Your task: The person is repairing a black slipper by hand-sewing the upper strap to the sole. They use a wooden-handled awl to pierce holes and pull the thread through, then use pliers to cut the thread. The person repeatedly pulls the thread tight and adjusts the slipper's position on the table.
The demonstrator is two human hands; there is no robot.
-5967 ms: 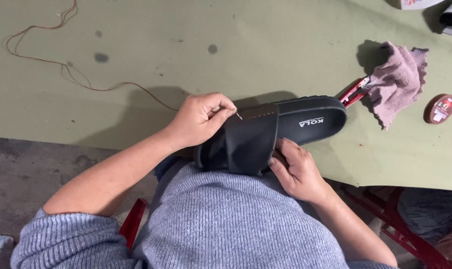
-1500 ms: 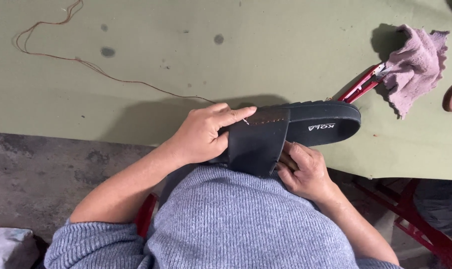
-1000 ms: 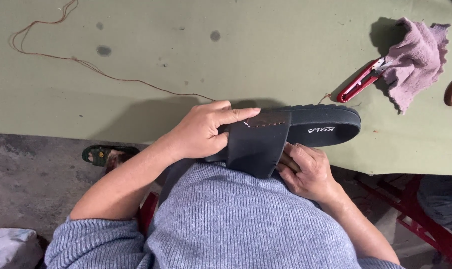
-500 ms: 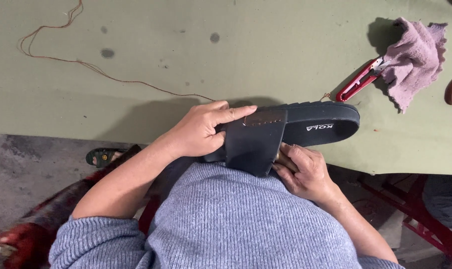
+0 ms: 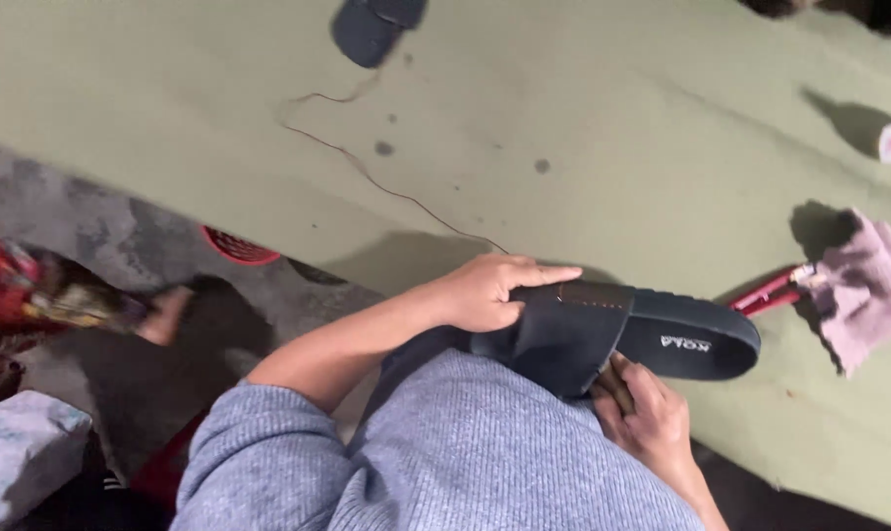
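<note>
Now, line by line
Left hand: my left hand (image 5: 485,293) is lying on top of the black slide sandal (image 5: 617,332), fingers curled over the near side of the strap and the forefinger stretching flat along its upper edge toward the toe
Left grip: it is closing narrowly around the strap's edge, pressing the sandal down
Right hand: my right hand (image 5: 647,418) is coming up from below, thumb and fingertips pinching the lower edge of the broad strap where it is meeting the sole
Right grip: it is holding that strap edge tightly, fingers bunched together
Sandal: it is lying at the near edge of the green table (image 5: 603,108), toe pointing to my right, heel end hanging off toward my lap, insole facing up
Strap: a short row of brown stitches is showing along its top, just beside my left forefinger
Thread: a thin brown thread (image 5: 367,172) is trailing across the table from the far side down toward my left hand
Scissors: red-handled snips (image 5: 772,291) are lying just past the toe, touching a crumpled pinkish cloth (image 5: 863,295)
Far edge: a dark shoe part (image 5: 372,28) is sitting well apart from my hands
Floor: a red basket (image 5: 241,248) is peeking out from under the table edge
Sleeves: I am wearing a grey knitted sweater (image 5: 445,452), the left sleeve pushed up past the forearm
</note>
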